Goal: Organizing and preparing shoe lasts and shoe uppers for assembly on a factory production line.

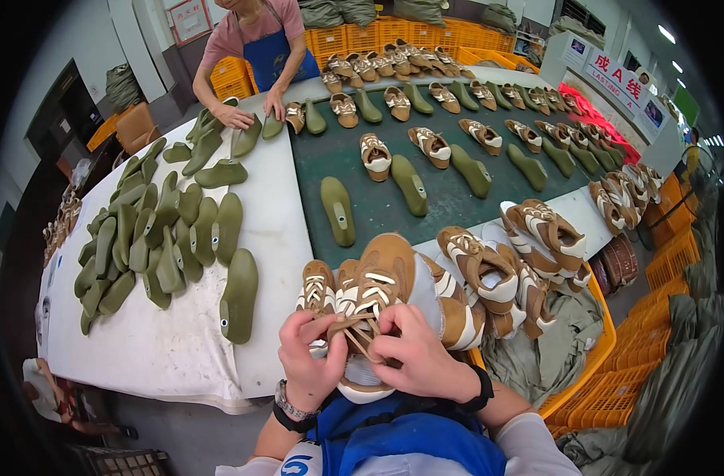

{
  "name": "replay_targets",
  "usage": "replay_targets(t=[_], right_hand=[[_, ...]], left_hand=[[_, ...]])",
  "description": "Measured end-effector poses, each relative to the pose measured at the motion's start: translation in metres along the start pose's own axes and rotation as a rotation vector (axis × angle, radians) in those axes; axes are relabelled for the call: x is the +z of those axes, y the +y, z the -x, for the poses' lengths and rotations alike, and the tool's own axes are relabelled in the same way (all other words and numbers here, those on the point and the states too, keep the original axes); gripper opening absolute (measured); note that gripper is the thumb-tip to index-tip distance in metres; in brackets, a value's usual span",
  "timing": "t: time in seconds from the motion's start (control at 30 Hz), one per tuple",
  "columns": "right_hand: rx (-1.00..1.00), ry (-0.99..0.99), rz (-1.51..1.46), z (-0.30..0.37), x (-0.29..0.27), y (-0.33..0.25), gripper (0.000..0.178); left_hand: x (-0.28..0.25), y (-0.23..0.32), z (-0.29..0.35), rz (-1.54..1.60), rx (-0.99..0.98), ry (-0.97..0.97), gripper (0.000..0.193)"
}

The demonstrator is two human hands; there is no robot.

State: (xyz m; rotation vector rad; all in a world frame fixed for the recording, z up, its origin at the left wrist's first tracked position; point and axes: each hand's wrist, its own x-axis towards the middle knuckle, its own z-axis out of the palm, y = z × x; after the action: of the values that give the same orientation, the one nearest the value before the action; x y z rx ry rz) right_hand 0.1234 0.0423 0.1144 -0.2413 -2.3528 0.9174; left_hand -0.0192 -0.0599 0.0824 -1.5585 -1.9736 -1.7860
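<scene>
Right in front of me a brown sneaker (387,266) with white stripes rests at the table's near edge, its toe pointing away. Tan laces (356,327) are drawn up at its opening. My left hand (310,361) pinches them from the left side, fingers closed. On the other side, my right hand (417,357) is closed on the laces too, thumb and forefinger together. Part of the shoe's heel is hidden behind my hands. Close by on the left stands another brown sneaker (317,289); more sneakers (478,266) sit to the right.
Green shoe lasts (172,258) lie heaped on the white table (183,349) at left. Lasts and sneakers stand in rows on the green belt (362,210). A co-worker (259,47) handles lasts across the table. An orange crate (604,345) with grey cloth stands right.
</scene>
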Motion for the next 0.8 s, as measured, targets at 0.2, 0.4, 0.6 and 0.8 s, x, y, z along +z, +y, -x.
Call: replay_targets(t=[0.2,0.4,0.6,0.8], right_hand=[[0.066,0.258,-0.032,0.025,-0.014,0.024,0.015],[-0.153,0.445,-0.084,0.007,0.008,0.026,0.014],[-0.227,0.567,-0.008,0.015,-0.025,0.005,0.006],[-0.138,0.549,-0.129,0.022,-0.030,0.000,0.011]], left_hand=[[0.022,0.011,-0.018,0.003,0.014,-0.180,0.020],[0.011,0.040,-0.023,-0.339,0.220,-0.479,0.029],[0.016,0.042,-0.019,-0.041,0.067,-0.431,0.016],[-0.003,0.046,-0.023,0.177,0.121,-0.493,0.011]])
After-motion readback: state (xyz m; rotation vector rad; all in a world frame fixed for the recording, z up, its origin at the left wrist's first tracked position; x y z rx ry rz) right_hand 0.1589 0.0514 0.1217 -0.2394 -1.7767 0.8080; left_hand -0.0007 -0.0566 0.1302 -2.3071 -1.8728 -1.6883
